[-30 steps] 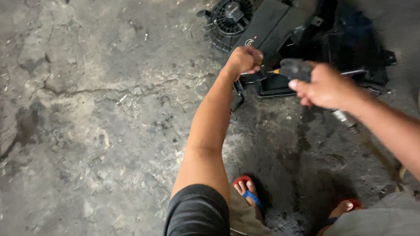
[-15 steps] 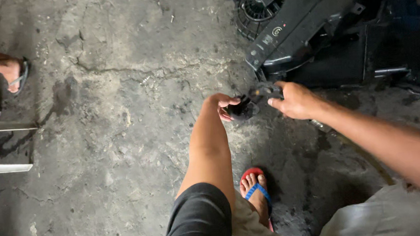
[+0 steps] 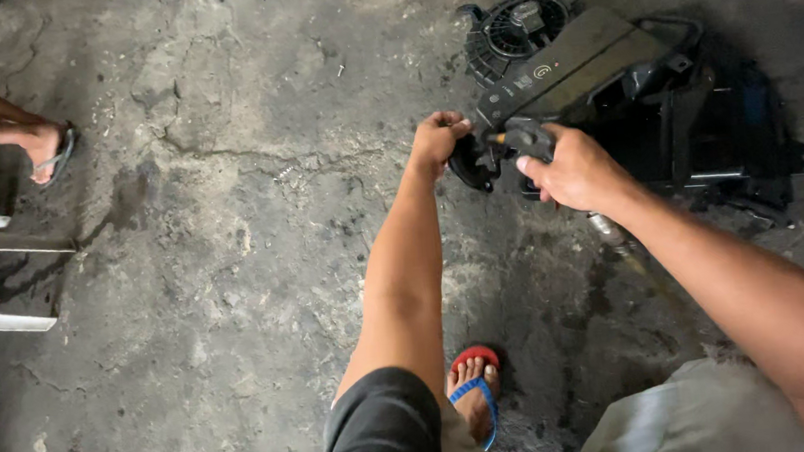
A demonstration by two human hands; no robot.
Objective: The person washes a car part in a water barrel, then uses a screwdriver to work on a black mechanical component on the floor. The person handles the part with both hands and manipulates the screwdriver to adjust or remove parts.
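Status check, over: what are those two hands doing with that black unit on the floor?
Left hand grips the black unit's near corner. Right hand holds a dark tool against it. Someone's foot far left, well apart.

Small pale markings (image 3: 532, 76), one of them a round orange-yellow symbol, are seen printed on the flat dark top panel of the black plastic housing (image 3: 640, 92) that lies on the concrete floor (image 3: 233, 268). No packages, signs or screens are seen.
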